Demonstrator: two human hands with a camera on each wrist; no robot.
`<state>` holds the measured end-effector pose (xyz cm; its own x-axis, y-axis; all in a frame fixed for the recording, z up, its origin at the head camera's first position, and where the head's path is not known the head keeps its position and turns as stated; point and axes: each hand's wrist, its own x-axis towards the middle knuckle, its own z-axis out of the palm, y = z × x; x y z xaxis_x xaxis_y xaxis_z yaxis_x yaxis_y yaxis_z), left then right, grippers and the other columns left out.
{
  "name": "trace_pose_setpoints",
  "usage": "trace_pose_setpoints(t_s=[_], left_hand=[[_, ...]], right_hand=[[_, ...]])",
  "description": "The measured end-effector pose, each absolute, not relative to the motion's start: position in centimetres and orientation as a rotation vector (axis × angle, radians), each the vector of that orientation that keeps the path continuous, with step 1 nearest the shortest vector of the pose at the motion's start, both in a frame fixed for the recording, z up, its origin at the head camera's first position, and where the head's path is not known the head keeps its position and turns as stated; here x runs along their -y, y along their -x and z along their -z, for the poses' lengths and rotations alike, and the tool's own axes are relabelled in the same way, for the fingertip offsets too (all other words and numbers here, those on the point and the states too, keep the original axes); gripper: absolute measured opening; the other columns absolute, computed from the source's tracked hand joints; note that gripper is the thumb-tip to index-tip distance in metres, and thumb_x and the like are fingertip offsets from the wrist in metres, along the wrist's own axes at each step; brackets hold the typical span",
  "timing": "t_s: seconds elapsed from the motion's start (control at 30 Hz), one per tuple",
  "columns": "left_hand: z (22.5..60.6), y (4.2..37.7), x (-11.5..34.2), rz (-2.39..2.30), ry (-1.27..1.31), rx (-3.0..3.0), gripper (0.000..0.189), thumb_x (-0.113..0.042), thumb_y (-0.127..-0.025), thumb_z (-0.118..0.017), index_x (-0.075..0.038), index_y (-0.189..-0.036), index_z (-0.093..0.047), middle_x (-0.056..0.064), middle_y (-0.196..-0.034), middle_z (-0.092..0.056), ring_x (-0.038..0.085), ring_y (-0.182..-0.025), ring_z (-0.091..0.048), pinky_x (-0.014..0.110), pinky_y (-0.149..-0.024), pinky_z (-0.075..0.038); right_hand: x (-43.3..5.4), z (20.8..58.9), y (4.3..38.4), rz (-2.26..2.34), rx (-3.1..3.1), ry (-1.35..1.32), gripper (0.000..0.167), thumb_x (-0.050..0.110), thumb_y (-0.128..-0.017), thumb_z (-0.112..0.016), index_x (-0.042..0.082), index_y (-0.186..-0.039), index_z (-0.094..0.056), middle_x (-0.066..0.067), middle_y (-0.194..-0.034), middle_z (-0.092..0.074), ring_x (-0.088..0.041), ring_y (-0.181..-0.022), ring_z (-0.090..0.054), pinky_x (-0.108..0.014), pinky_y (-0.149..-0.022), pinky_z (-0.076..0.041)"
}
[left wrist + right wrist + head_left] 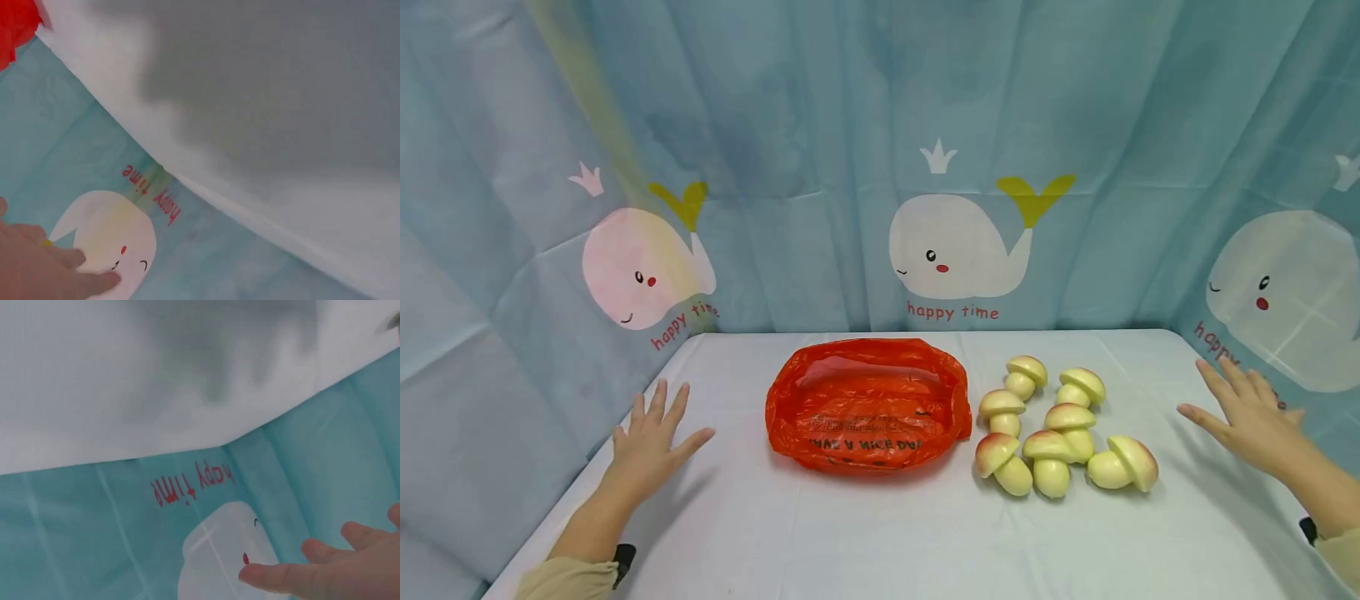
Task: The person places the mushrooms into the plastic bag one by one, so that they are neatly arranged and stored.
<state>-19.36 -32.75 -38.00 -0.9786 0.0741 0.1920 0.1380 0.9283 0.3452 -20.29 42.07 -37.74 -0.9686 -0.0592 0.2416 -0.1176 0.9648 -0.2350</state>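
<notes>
My left hand (647,446) is over the left side of the table, fingers spread and holding nothing. On the far right, my right hand (1255,417) is likewise spread, with nothing in it. Between them, left of the middle, sits a red plastic bag (868,462) with its mouth open upward and its rim rolled out; printed lettering shows inside. Right beside the bag lie several toy mushrooms (1051,458), pale yellow-green with reddish tints on some caps. The rightmost mushroom (1123,463) is the one nearest my right hand. In the left wrist view, a corner of the bag (17,28) shows.
A white cloth covers the table (880,542). Blue curtains (820,125) printed with whales and "happy time" stand along the back and both sides. Both hands cast shadows on the cloth.
</notes>
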Motion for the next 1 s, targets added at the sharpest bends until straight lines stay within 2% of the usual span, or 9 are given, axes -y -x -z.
trace_pose_setpoints(t_s=[0.13, 0.3, 0.4, 0.5, 0.63, 0.8, 0.87, 1.0], left_hand=[[38.1, 19.5, 32.0, 0.872, 0.207, 2.864, 0.087, -0.04, -0.097, -0.056, 0.0, -0.154, -0.005, 0.033, -0.156, 0.005, 0.058, -0.138, 0.008, 0.081, -0.097, -0.005], [37.9, 19.5, 30.6, 1.149, 0.266, 2.83, 0.084, -0.032, -0.097, -0.059, -0.007, -0.156, -0.004, 0.029, -0.158, 0.005, 0.051, -0.142, 0.003, 0.077, -0.1, -0.01], [37.6, 19.6, 29.4, 1.212, 0.314, 2.814, 0.081, -0.027, -0.096, -0.061, -0.007, -0.156, -0.01, 0.028, -0.158, 0.0, 0.05, -0.142, -0.003, 0.076, -0.101, -0.016], [37.3, 19.9, 28.1, 1.245, 0.34, 2.807, 0.078, -0.023, -0.095, -0.061, -0.005, -0.155, -0.016, 0.027, -0.158, -0.003, 0.05, -0.142, -0.006, 0.074, -0.1, -0.021], [37.1, 20.4, 26.8, 1.29, 0.367, 2.806, 0.073, -0.021, -0.095, -0.062, -0.003, -0.154, -0.022, 0.028, -0.158, -0.005, 0.052, -0.141, -0.012, 0.074, -0.1, -0.023], [37.2, 21.4, 25.9, 1.393, 0.398, 2.828, 0.075, -0.021, -0.095, -0.062, -0.002, -0.154, -0.02, 0.028, -0.158, -0.002, 0.055, -0.135, -0.025, 0.068, -0.101, -0.031], [37.4, 21.8, 25.6, 1.445, 0.409, 2.832, 0.076, -0.02, -0.095, -0.062, -0.002, -0.154, -0.018, 0.028, -0.158, 0.001, 0.054, -0.136, -0.025, 0.063, -0.103, -0.032], [37.8, 22.5, 25.3, 1.528, 0.44, 2.834, 0.076, -0.016, -0.095, -0.061, -0.002, -0.154, -0.015, 0.026, -0.159, 0.004, 0.051, -0.14, -0.017, 0.061, -0.107, -0.029]], right_hand=[[-41.7, 37.9, 20.0, -0.485, 2.865, -0.183, 0.083, 0.045, -0.101, -0.046, 0.007, -0.155, 0.005, -0.033, -0.154, 0.01, -0.061, -0.135, 0.009, -0.088, -0.084, 0.0], [-41.1, 37.8, 19.7, -0.69, 2.837, -0.325, 0.077, 0.031, -0.103, -0.046, -0.002, -0.153, 0.001, -0.039, -0.151, 0.003, -0.056, -0.138, 0.009, -0.075, -0.101, 0.007], [-40.7, 37.8, 19.4, -0.82, 2.854, -0.384, 0.076, 0.026, -0.103, -0.047, -0.005, -0.152, 0.002, -0.042, -0.15, 0.001, -0.059, -0.137, 0.008, -0.074, -0.102, 0.006], [-40.3, 37.8, 19.1, -0.919, 2.917, -0.393, 0.079, 0.024, -0.102, -0.049, -0.004, -0.152, 0.004, -0.044, -0.149, -0.001, -0.067, -0.13, -0.007, -0.081, -0.095, -0.009], [-39.8, 38.1, 18.8, -0.959, 3.004, -0.445, 0.083, 0.02, -0.099, -0.053, 0.001, -0.153, 0.007, -0.043, -0.149, -0.006, -0.068, -0.12, -0.025, -0.081, -0.079, -0.028], [-39.5, 38.9, 18.5, -1.006, 3.032, -0.583, 0.09, 0.013, -0.096, -0.058, 0.019, -0.156, 0.009, -0.043, -0.148, -0.011, -0.068, -0.118, -0.031, -0.076, -0.076, -0.038], [-39.4, 39.1, 18.5, -1.025, 3.044, -0.609, 0.093, 0.013, -0.095, -0.06, 0.026, -0.156, 0.009, -0.043, -0.147, -0.015, -0.069, -0.117, -0.032, -0.074, -0.076, -0.04], [-39.1, 39.4, 18.5, -1.045, 3.042, -0.66, 0.094, 0.011, -0.093, -0.063, 0.028, -0.157, 0.003, -0.04, -0.145, -0.027, -0.068, -0.115, -0.037, -0.071, -0.077, -0.043]])
